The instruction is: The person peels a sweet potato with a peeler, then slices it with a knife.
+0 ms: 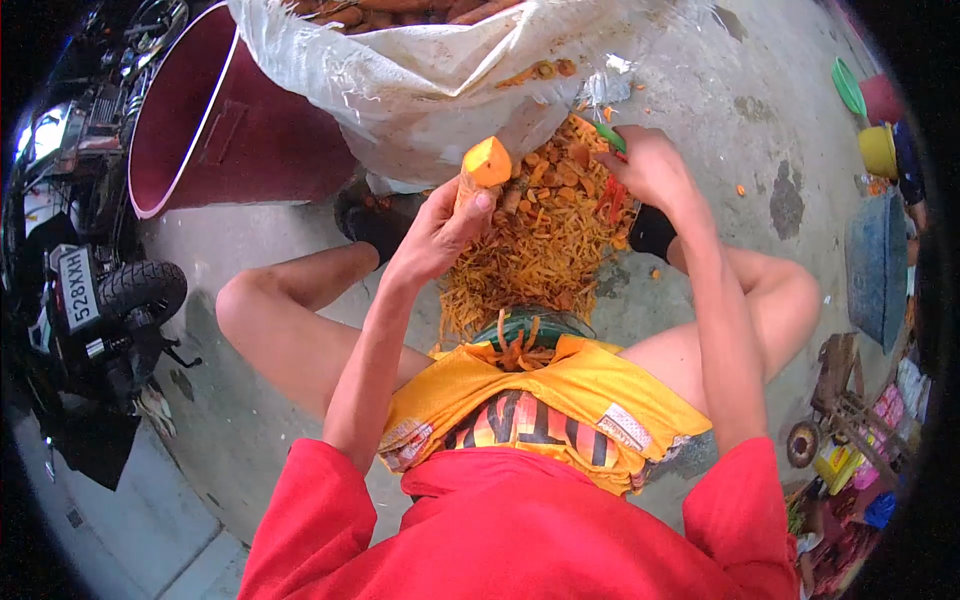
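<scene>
An orange root vegetable (487, 163) with a cut, bright orange end points up and away from me, and my left hand (445, 228) is wrapped round its lower part. Further right, my right hand (652, 172) is closed round a tool with a green part (609, 136) showing past the fingers; its blade cannot be made out. Below and between both hands lies a heap of orange peelings and cut ends (545, 235) on the floor. Something red (611, 200) lies on the heap under my right hand.
A white sack (450, 80) of root vegetables stands ahead, beside a big dark red bin (235, 140). A motorcycle (110, 290) is at the left. Tubs, including a blue-grey one (877, 270), and a wheeled frame (845, 400) stand at the right, near another person's arm.
</scene>
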Demonstrator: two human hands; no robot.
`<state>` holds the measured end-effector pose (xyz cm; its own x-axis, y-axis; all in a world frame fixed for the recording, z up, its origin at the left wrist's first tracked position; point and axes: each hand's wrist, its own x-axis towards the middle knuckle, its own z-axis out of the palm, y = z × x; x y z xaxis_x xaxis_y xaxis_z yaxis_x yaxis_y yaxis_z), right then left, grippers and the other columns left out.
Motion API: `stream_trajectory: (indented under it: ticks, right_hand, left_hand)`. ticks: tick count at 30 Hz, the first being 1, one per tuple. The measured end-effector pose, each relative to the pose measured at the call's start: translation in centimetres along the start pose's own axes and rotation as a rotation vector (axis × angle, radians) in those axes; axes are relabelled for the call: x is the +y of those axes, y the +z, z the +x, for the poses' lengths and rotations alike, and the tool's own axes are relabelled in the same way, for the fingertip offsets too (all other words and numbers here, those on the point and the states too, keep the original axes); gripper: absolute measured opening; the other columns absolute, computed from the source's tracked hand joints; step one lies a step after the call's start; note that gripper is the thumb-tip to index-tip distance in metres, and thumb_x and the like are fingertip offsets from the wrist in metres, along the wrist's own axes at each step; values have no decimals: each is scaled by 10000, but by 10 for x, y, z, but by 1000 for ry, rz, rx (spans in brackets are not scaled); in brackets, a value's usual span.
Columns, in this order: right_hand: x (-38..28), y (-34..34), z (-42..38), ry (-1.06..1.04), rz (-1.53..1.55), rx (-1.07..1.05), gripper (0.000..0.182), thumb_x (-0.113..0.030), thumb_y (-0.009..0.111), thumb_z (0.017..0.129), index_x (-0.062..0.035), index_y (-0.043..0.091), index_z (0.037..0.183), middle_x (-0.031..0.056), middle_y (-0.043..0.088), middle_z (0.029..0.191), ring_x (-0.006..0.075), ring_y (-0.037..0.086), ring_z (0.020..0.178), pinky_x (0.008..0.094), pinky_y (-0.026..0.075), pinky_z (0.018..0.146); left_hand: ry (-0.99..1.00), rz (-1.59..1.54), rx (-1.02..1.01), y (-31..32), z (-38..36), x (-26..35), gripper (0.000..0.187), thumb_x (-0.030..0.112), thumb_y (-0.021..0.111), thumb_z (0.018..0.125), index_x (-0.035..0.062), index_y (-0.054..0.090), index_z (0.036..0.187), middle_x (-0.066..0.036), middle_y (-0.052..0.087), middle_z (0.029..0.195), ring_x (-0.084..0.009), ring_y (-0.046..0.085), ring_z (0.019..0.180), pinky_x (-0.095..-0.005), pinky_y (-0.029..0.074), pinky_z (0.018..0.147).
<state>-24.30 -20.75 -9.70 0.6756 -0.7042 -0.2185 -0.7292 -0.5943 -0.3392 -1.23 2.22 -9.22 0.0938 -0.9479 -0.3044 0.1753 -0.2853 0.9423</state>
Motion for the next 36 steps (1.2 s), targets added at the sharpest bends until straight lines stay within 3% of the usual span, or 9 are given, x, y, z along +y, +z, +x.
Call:
stream_trajectory:
  ticks: [4,9,14,19,21,27,32,34,36]
  right_hand:
    - [-62,-27,-42,-246,266,35,197,-229,712,894,-56,699,988,246,708,825,437,705,817,514,572,725]
    - [-89,-8,-48,-280,237,37,155,-127,733,834,-41,670,947,226,712,820,431,709,820,515,581,730]
    - [-77,8,-34,-200,97,10,209,-163,769,816,-4,695,930,253,713,839,439,713,830,524,578,747]
    - [13,28,12,75,20,-175,380,-306,778,841,35,702,990,269,710,869,439,708,853,507,572,780]
    - [3,0,0,16,87,81,337,-302,761,860,5,706,987,251,712,870,427,708,851,494,569,772]
    - [-66,-17,-37,-353,333,-12,247,-242,750,910,-17,662,958,226,690,822,417,698,783,470,544,691]
    - [-72,20,-28,-299,443,20,262,-239,751,869,-30,694,1015,249,702,880,456,685,853,500,554,739]
    - [-24,54,2,-148,156,-160,262,-256,755,899,-28,686,1008,248,699,834,436,691,815,510,530,710]
    - [17,53,21,-7,3,-357,309,-311,753,900,-25,691,1000,235,714,863,408,706,809,505,528,726]
  left_hand:
    - [54,11,28,6,9,3,363,415,605,1060,59,592,1128,95,456,801,-26,386,688,-226,332,594]
    - [11,88,41,19,5,11,397,398,611,1057,32,611,1211,68,505,854,-45,414,740,-235,376,645]
    - [28,172,-38,9,2,18,424,395,630,1044,30,604,1258,66,526,894,-54,438,776,-243,401,685]
    - [-16,117,-131,-7,-11,17,483,368,680,1017,23,578,1339,54,576,1021,-72,491,888,-247,443,801]
    - [2,118,-82,-8,-13,20,501,366,689,1013,24,570,1360,49,593,1039,-80,510,903,-254,455,822]
    - [111,201,23,7,3,18,525,350,759,959,-6,616,1317,2,656,1008,-99,566,900,-285,493,853]
    - [129,440,-5,-5,1,20,512,366,778,931,-22,639,1235,11,643,1013,-97,547,920,-261,472,838]
    - [428,441,-126,2,-7,27,443,354,809,900,14,667,1145,-86,666,1005,-149,580,862,-325,485,790]
    - [462,347,-200,5,-1,23,443,309,799,923,17,644,1220,-65,667,1085,-139,591,936,-309,487,852]
